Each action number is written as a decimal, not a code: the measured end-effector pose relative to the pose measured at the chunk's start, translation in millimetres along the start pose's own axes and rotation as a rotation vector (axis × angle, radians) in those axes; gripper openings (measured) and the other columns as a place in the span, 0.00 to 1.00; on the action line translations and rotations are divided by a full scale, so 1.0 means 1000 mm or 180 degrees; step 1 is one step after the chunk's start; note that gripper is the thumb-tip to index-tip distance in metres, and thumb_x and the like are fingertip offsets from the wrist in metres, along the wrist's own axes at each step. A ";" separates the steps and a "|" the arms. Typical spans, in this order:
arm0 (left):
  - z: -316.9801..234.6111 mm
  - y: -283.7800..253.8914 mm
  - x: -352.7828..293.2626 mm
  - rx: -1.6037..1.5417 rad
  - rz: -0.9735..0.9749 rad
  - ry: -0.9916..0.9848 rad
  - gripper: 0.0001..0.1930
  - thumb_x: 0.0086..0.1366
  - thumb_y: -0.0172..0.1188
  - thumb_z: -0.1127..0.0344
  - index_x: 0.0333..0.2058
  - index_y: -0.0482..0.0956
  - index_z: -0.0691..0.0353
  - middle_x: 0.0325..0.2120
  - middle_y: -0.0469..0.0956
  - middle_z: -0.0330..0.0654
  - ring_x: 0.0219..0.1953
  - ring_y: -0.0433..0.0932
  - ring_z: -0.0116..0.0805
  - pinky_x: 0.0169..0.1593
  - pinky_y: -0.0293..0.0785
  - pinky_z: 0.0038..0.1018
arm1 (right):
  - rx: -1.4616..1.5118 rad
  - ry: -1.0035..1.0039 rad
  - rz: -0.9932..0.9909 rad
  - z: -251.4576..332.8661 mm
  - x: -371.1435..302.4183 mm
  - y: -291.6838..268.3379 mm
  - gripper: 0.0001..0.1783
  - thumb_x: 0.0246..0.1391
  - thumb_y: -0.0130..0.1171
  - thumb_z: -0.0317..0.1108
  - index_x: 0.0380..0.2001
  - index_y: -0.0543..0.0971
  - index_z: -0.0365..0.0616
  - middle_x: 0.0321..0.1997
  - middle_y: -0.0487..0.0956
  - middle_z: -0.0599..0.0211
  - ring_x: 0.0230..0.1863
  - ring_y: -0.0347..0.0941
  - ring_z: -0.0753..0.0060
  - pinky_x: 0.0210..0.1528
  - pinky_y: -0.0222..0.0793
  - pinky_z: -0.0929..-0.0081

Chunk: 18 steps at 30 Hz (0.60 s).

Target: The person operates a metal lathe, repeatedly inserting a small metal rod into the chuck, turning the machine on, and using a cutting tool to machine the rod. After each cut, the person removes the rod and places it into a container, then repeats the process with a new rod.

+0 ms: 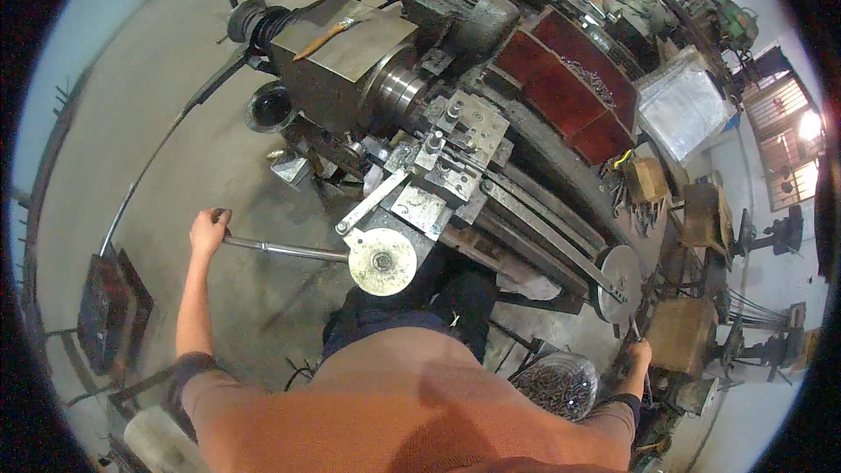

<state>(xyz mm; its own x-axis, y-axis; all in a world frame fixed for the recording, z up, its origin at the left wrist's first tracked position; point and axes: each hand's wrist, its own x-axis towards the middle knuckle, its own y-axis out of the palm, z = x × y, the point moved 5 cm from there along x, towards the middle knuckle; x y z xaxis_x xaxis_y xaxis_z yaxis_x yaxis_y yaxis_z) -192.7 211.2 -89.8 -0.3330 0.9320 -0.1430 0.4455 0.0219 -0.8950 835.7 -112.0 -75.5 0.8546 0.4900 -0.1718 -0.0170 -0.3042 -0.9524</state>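
Left hand (208, 230) is gripping, fingers closed, the long lever (282, 250) left of the lathe (455, 144); right hand (638, 356), beside a bucket (555, 384), is partly hidden, grip unclear.

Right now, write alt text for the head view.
Seen from above, a person in an orange top stands at a metal lathe, left hand gripping a long steel lever, right hand low beside a bowl of metal shavings.
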 end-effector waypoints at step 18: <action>0.001 0.006 0.014 -0.0920 -0.1611 -0.0486 0.17 0.55 0.53 0.51 0.34 0.79 0.57 0.16 0.77 0.38 0.23 0.77 0.30 0.33 0.69 0.28 | 0.0887 0.0542 -0.0725 0.047 -0.154 0.034 0.17 0.34 0.53 0.40 0.28 0.79 0.42 0.31 0.77 0.48 0.38 0.73 0.46 0.40 0.67 0.58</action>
<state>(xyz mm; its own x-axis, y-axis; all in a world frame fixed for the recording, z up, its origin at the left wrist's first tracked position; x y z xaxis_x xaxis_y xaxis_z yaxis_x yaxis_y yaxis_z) -195.8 223.9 -97.2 -0.6688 0.7181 0.1927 0.4011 0.5668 -0.7196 678.8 -159.5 -93.3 0.9262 0.3697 0.0737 0.0628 0.0415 -0.9972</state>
